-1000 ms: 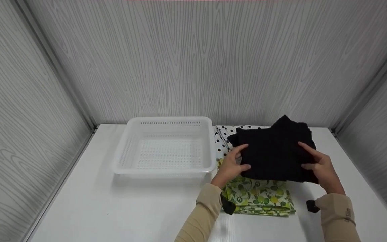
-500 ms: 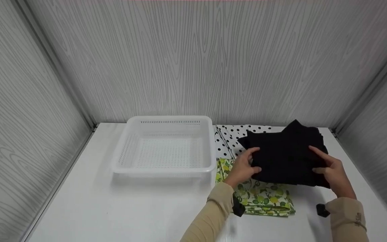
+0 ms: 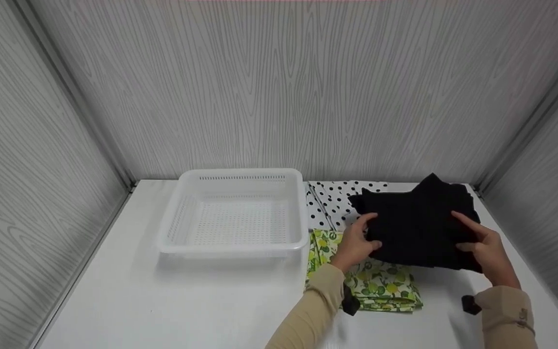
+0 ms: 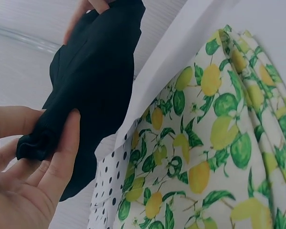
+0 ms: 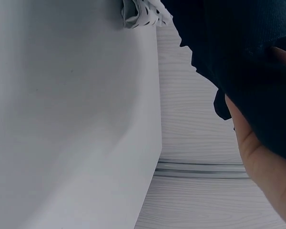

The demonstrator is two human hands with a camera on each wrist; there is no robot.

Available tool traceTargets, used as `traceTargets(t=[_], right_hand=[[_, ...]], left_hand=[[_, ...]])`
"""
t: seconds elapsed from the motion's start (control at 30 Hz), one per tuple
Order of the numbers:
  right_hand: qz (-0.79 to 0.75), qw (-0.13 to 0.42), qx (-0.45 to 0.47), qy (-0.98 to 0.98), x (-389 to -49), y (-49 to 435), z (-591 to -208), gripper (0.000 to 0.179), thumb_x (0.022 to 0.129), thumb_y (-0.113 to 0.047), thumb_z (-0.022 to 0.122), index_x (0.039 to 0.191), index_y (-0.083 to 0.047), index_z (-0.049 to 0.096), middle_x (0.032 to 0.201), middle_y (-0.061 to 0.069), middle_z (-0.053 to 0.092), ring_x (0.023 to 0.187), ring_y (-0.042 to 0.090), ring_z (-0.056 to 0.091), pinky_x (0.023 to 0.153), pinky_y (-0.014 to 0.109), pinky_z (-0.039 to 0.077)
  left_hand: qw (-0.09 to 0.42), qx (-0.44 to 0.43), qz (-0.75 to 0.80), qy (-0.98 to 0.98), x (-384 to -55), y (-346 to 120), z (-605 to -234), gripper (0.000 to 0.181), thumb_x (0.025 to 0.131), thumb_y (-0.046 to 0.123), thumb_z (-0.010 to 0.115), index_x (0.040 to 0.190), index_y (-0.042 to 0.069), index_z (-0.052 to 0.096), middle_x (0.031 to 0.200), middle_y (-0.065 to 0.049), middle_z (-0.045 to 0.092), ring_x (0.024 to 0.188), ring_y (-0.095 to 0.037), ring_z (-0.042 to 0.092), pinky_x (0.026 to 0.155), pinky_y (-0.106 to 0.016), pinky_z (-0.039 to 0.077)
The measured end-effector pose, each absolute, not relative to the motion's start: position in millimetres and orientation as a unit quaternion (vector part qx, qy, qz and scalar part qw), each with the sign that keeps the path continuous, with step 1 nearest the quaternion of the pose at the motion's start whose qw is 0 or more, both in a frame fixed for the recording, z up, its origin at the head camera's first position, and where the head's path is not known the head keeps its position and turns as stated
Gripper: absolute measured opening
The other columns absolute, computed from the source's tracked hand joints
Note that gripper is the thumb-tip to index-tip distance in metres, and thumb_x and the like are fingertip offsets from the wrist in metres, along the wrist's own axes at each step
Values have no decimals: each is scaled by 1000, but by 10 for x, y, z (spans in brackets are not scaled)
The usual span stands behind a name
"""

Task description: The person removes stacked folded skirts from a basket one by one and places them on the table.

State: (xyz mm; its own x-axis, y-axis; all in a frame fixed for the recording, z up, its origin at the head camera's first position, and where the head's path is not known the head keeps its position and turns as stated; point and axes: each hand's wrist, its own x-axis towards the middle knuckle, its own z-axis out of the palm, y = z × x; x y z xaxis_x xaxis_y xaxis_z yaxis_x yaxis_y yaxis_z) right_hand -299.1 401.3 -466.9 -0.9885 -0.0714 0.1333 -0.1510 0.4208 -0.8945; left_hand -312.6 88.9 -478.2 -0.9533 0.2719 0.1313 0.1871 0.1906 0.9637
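A folded black cloth [image 3: 419,225] is held above the right part of the table, one pointed corner sticking up at its far edge. My left hand [image 3: 356,245] grips its left side, and in the left wrist view the fingers and thumb [image 4: 14,119] pinch the rolled layers. On the opposite side my right hand [image 3: 487,252] pinches the cloth between thumb and fingers; the right wrist view shows the hand [image 5: 262,157] partly behind the fabric. Below the cloth lies a folded lemon-print fabric [image 3: 385,286], and behind that a folded polka-dot fabric [image 3: 332,198].
A white perforated plastic basket [image 3: 233,247] stands left of the fabrics on the white table [image 3: 187,310]. Grey wood-grain panels [image 3: 279,87] enclose the table at the back and both sides.
Both hands have carried the black cloth to the right and slightly nearer, uncovering more of the polka-dot and lemon-print fabrics. The grip looks the same.
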Motion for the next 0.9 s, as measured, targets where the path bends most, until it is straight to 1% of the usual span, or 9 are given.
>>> traceTargets(t=[0.07, 0.17, 0.3, 0.4, 0.53, 0.63, 0.67, 0.77, 0.9], right_hand=[[533, 37, 65, -842, -2990, 4023, -4667, 87, 86, 20, 55, 160, -22, 35, 166, 9, 22, 150, 30, 20, 92, 8, 38], [533, 35, 62, -843, -2989, 4041, -4668, 87, 87, 19, 55, 160, -23, 34, 166, 9, 20, 150, 29, 20, 92, 8, 39], [536, 35, 58, -842, -2976, 4074, -4679, 86, 88, 19, 54, 160, -24, 32, 167, 7, 18, 151, 28, 17, 94, 8, 38], [538, 38, 57, -840, -2955, 4103, -4690, 86, 89, 19, 53, 160, -24, 32, 167, 3, 19, 152, 26, 13, 96, 9, 36], [548, 36, 55, -834, -2933, 4140, -4700, 87, 88, 19, 53, 160, -25, 33, 165, -6, 22, 152, 23, 11, 99, 9, 34], [548, 40, 47, -834, -2906, 4180, -4698, 86, 89, 18, 52, 160, -27, 34, 163, -11, 24, 152, 21, 8, 101, 10, 32], [548, 40, 45, -834, -2894, 4194, -4697, 86, 89, 18, 52, 160, -27, 34, 163, -13, 24, 152, 21, 7, 103, 10, 31], [540, 45, 36, -839, -2854, 4235, -4701, 85, 90, 16, 51, 160, -29, 33, 163, -13, 22, 153, 23, 1, 109, 13, 25], [535, 44, 19, -843, -2820, 4271, -4705, 83, 92, 13, 51, 160, -31, 33, 166, -6, 17, 152, 26, 4, 104, 12, 29]], left_hand=[[31, 141, 626, 766, -3123, 910, -4786, 63, 90, -2, 73, 146, 21, 54, 149, -9, 50, 136, -23, 49, 86, -26, 50], [24, 135, 636, 759, -3113, 943, -4789, 63, 90, -3, 73, 146, 20, 55, 151, -8, 49, 137, -23, 48, 95, -27, 49], [18, 136, 639, 757, -3104, 992, -4780, 64, 89, -5, 73, 145, 18, 55, 152, -5, 47, 137, -21, 48, 101, -27, 47], [17, 142, 628, 765, -3102, 1023, -4778, 64, 89, -5, 73, 146, 18, 55, 151, -4, 46, 134, -18, 49, 98, -24, 47], [34, 147, 621, 769, -3081, 1047, -4778, 68, 88, -6, 71, 147, 22, 53, 147, -3, 49, 130, -14, 50, 81, -23, 47], [59, 150, 632, 758, -3060, 1080, -4781, 73, 88, -9, 68, 149, 27, 51, 148, -1, 50, 132, -12, 48, 73, -25, 43], [64, 151, 634, 756, -3054, 1095, -4784, 74, 87, -10, 68, 149, 28, 50, 148, -1, 50, 133, -12, 48, 73, -25, 42], [76, 154, 639, 750, -3036, 1155, -4795, 76, 86, -11, 67, 149, 28, 50, 153, 3, 44, 137, -11, 45, 81, -22, 45], [77, 143, 618, 769, -2997, 1252, -4795, 74, 87, -8, 66, 150, 26, 49, 153, 4, 44, 134, -10, 47, 86, -23, 45]])
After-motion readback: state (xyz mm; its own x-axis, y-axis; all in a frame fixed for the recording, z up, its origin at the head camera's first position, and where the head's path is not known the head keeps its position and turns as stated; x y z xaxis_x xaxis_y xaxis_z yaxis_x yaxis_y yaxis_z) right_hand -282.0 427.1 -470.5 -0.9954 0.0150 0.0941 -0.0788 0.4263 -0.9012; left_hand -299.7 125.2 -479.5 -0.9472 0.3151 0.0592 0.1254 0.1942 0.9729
